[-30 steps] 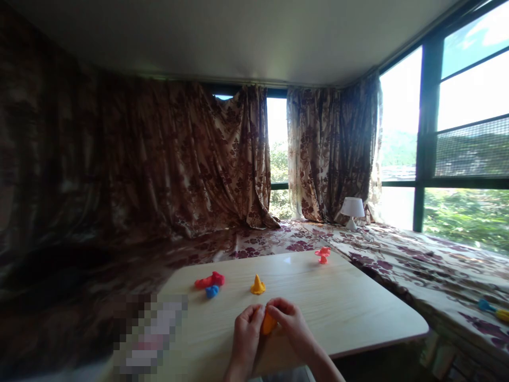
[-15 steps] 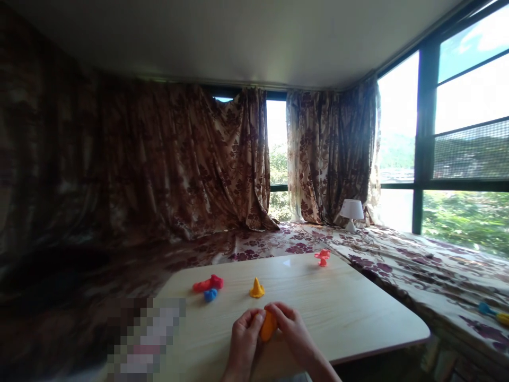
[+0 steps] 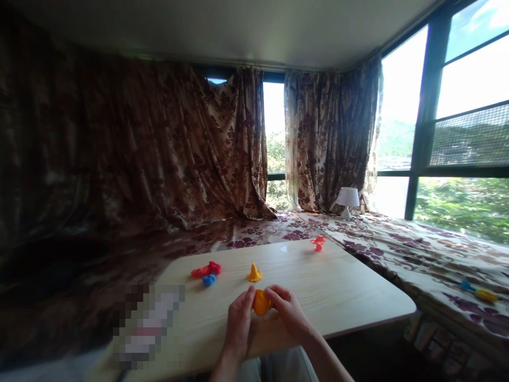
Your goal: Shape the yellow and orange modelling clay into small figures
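Note:
Over the near part of the table, my left hand (image 3: 239, 314) and my right hand (image 3: 288, 310) pinch a flattened piece of orange modelling clay (image 3: 262, 302) between them, one at each side. Just beyond it, a yellow clay cone with a flared base (image 3: 254, 272) stands upright on the table. To its left lie a red clay lump (image 3: 205, 269) and a smaller blue clay lump (image 3: 209, 280), close together. A pink clay figure (image 3: 318, 243) stands near the far right corner.
The pale wooden table (image 3: 310, 289) has rounded corners. A blurred-out object (image 3: 149, 329) lies at its left. On the flowered covering to the right are a white lamp (image 3: 348, 199) and a blue and yellow object (image 3: 478, 292). Curtains (image 3: 238, 148) hang behind.
The orange clay has turned and shows a wider, more rounded face. Both hands still grip its sides. The camera view has tilted down a little, so everything sits higher.

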